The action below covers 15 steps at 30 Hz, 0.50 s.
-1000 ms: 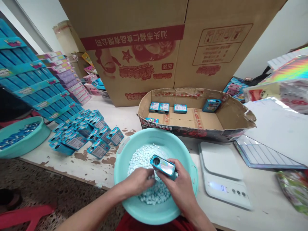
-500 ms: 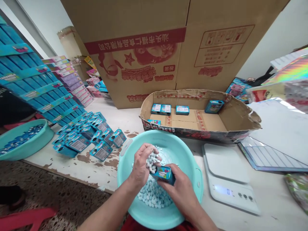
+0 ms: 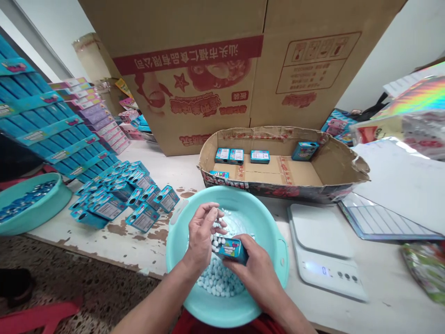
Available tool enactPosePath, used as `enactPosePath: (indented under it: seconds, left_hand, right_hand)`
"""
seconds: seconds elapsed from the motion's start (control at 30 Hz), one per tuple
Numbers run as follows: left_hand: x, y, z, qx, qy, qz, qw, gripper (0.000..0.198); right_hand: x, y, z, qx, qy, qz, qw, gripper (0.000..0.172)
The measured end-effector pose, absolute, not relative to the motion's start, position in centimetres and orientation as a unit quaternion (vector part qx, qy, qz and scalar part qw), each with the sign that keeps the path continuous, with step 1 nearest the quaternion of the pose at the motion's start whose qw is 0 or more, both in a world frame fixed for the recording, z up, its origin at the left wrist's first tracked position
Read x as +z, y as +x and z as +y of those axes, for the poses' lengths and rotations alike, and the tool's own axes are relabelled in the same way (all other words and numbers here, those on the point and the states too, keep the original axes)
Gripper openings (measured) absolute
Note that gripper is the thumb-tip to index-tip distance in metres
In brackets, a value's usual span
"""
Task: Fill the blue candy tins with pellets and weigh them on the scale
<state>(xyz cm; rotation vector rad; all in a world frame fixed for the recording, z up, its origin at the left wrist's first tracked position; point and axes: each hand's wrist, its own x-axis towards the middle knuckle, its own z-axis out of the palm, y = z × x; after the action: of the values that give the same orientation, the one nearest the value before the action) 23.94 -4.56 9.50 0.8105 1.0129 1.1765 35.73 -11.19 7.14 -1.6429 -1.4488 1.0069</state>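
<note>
My right hand (image 3: 255, 262) grips a small blue candy box (image 3: 233, 250) from its right side, tilted over the basin. Against the box's left end my left hand (image 3: 203, 232) is cupped, fingers curled. Pale candies (image 3: 216, 243) lie between its palm and the box opening, and a few show by the fingertips. Under both hands sits a turquoise basin (image 3: 181, 278); light blue and white candies (image 3: 219, 277) are heaped at its bottom.
Blue boxes (image 3: 111, 204) stand grouped on the left of the worn table (image 3: 153, 250), beside another turquoise basin (image 3: 52, 211). Behind my basin, a cut-down carton (image 3: 327, 171) holds several blue boxes. A white scale (image 3: 321, 232) lies right; a big cardboard box (image 3: 208, 37) rises behind.
Fewer candies show in my left hand, whose fingers have curled and shifted slightly. Candies now gather lower, at the box's opening. My right hand keeps its hold; the view has shifted a little.
</note>
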Motion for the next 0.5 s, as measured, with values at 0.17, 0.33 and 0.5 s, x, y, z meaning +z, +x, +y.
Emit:
enactPosePath:
  seconds: [0.17,0.33,0.5]
  left_hand:
    - [9.5,23.9,-4.8,0.489,0.363,0.426,0.668,0.024]
    - [9.3,21.6,-3.6,0.488,0.403,0.453,0.627,0.023]
    - [7.3,18.3,-2.2,0.203,0.662,0.537,0.481,0.025]
  right_hand:
    - [7.3,35.8,-11.2,0.4,-0.638,-0.544,0.369,0.02]
    - [7.6,36.1,-11.3,0.418,-0.627,-0.517,0.407,0.019]
    - [7.6,36.4,-11.3,0.404,-0.634,-0.46,0.472,0.025]
